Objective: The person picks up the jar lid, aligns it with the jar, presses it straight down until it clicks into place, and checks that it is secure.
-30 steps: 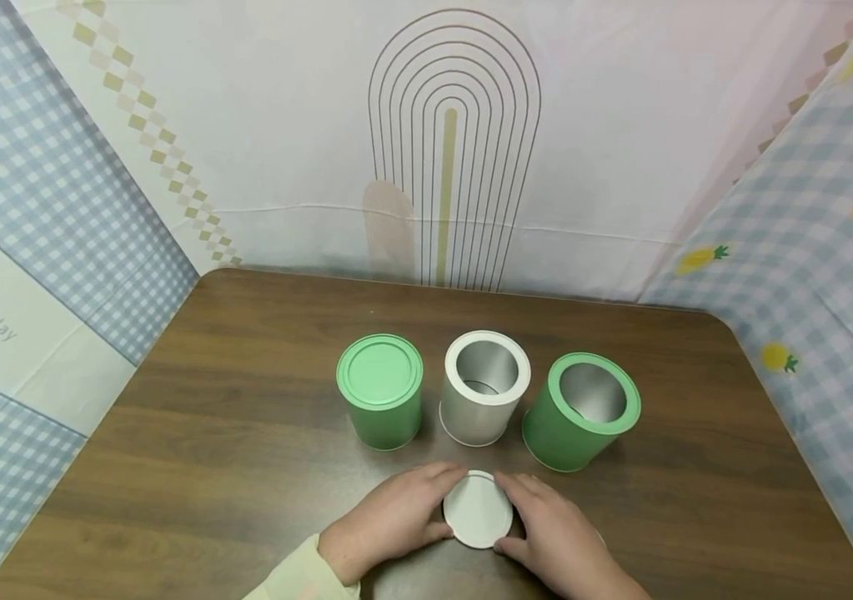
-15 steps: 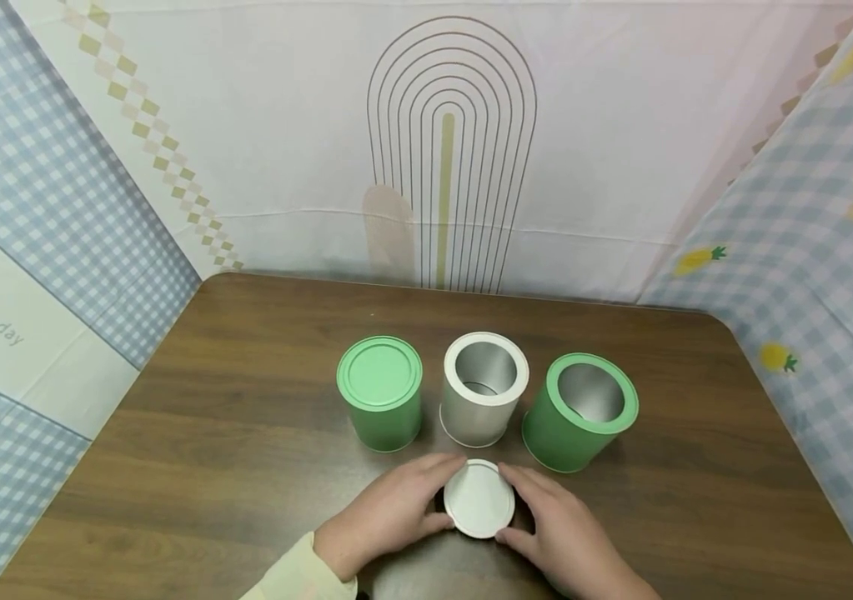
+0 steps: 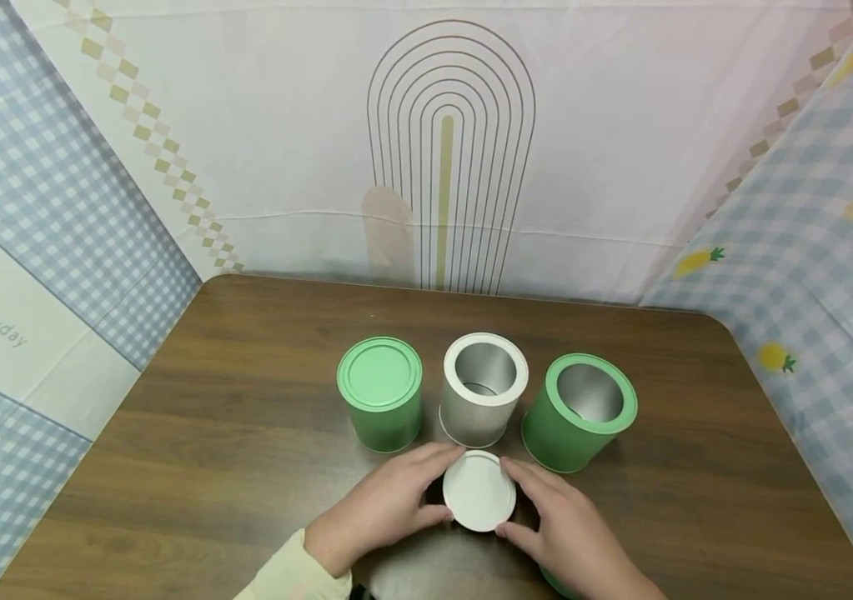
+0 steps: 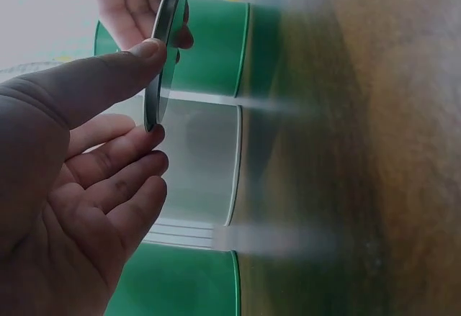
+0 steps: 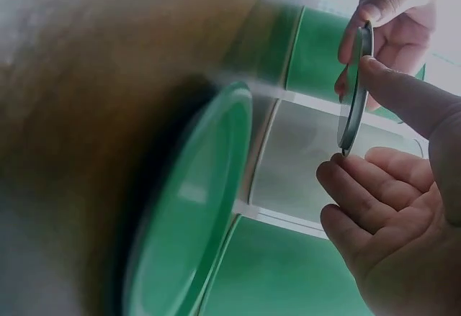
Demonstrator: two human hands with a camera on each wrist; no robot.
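Lined up on a brown wood-grain table (image 3: 223, 400), three upright cans. At left, a covered green can (image 3: 387, 427), capped with a matching green top (image 3: 379, 373), contents hidden. In the middle, an uncovered white can (image 3: 479, 421), a wide pale rim around its round mouth, bare silvery metal inside down to a ring-shaped line at the bottom. At right, an uncovered green can (image 3: 564, 433), similarly silvery within, part of the bottom out of sight. Held above the table, just in front of the white can, a white lid (image 3: 479, 492): round and smooth on top with a raised edge, thin and roughly level from the side, shiny and green-tinted underneath in the wrist views. At one side of the lid, the left hand (image 3: 396, 504), half-spread, thumb and fingertips gripping the rim, remaining fingers loosely bent. Opposite, the right hand (image 3: 564, 521) in a mirrored pose, also half-spread, thumb and fingertips on the rim, palm apart from it. Near the right wrist, lying on the table, a green lid (image 5: 191, 208) with a raised rim. Behind, a pale cloth (image 3: 291, 125) printed with an arch, flanked by blue-and-white checked fabric (image 3: 831, 250).
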